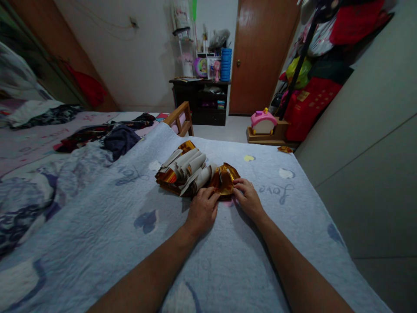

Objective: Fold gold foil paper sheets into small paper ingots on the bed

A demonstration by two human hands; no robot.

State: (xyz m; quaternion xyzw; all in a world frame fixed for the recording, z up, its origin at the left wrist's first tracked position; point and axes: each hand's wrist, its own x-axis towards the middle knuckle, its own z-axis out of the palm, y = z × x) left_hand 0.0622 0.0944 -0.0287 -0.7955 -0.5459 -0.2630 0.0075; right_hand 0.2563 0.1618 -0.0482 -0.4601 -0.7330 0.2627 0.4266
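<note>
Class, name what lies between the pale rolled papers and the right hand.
Between the pale rolled papers and the right hand lies the shiny gold foil, as the head view shows.

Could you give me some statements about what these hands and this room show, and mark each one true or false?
1. The left hand and right hand are both at the shiny gold piece. True.
2. The bundle of pale rolls lies to the right of the gold piece. False: the bundle is on its left.
3. The wooden door in the background is shut. True.
4. The blue bedcover has no pattern. False: the bedcover shows hearts and the word "Love".
</note>
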